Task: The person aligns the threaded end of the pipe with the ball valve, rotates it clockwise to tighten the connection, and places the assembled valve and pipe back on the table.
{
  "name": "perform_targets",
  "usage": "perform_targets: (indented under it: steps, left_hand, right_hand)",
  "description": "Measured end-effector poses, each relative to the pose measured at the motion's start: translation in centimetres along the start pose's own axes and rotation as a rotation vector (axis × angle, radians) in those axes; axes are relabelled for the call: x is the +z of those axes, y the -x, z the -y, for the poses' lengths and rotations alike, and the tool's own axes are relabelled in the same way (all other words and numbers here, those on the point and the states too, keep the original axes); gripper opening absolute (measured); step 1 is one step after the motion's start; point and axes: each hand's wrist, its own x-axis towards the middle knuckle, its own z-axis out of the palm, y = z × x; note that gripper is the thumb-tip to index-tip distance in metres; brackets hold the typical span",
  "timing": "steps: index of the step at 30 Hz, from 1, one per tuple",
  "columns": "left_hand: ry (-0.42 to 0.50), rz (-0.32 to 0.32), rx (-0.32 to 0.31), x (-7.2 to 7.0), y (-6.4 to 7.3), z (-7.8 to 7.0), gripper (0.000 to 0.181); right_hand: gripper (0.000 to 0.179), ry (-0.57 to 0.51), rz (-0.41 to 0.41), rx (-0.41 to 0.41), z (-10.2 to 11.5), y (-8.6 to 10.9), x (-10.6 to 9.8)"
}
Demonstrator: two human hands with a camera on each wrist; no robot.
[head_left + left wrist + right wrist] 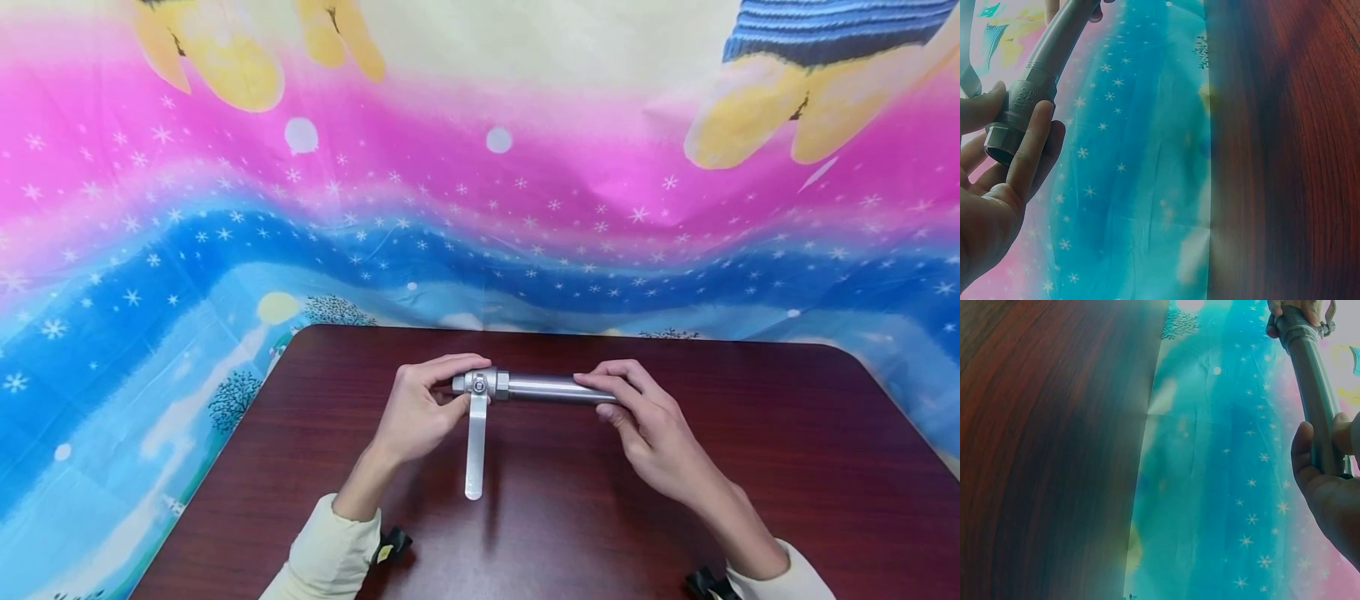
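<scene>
A metal ball valve with a long flat lever handle is joined to a straight steel pipe. The two are held level above the table. My left hand grips the valve body at its left end, thumb on the near side and fingers over the far side. The lever points toward me. My right hand holds the pipe's right end between thumb and fingers. In the left wrist view the valve's open hexagonal end shows between the fingers. The right wrist view shows the pipe running up to the valve.
A dark red-brown wooden table lies below the hands. Behind it hangs a printed cloth in pink and blue with snowflakes. Black straps with small devices sit at both sleeve cuffs.
</scene>
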Motion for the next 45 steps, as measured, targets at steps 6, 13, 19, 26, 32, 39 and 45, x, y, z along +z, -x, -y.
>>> perform_targets:
  steps: [6, 13, 19, 26, 32, 39, 45]
  left_hand:
    - [0.005, 0.002, -0.004, 0.06, 0.03, -0.10, 0.049]
    - [0.005, 0.008, -0.005, 0.16, 0.04, 0.02, 0.049]
    - [-0.005, 0.005, -0.006, 0.10, 0.01, 0.12, 0.049]
    - [-0.005, 0.006, -0.010, 0.07, 0.00, 0.24, 0.048]
    - [-0.014, 0.003, 0.000, 0.02, -0.03, 0.30, 0.049]
    - [-0.011, 0.002, 0.001, 0.01, -0.06, 0.28, 0.048]
    - [-0.010, 0.001, -0.001, -0.01, -0.02, 0.23, 0.049]
  right_hand:
    - [0.052, 0.006, 0.012, -0.005, -0.09, 0.04, -0.05]
    - [0.063, 0.061, 0.030, 0.012, 0.09, 0.28, 0.29]
    - [0.058, 0.055, -0.007, 0.005, 0.10, 0.13, 0.24]
    - [0.057, 0.049, -0.024, 0.008, -0.04, 0.04, 0.15]
    - [0.055, 0.049, -0.028, 0.002, -0.16, 0.02, 0.19]
    - [0.057, 0.035, -0.031, -0.005, -0.31, 0.03, 0.23]
    - [0.059, 0.027, -0.012, -0.002, -0.30, 0.04, 0.29]
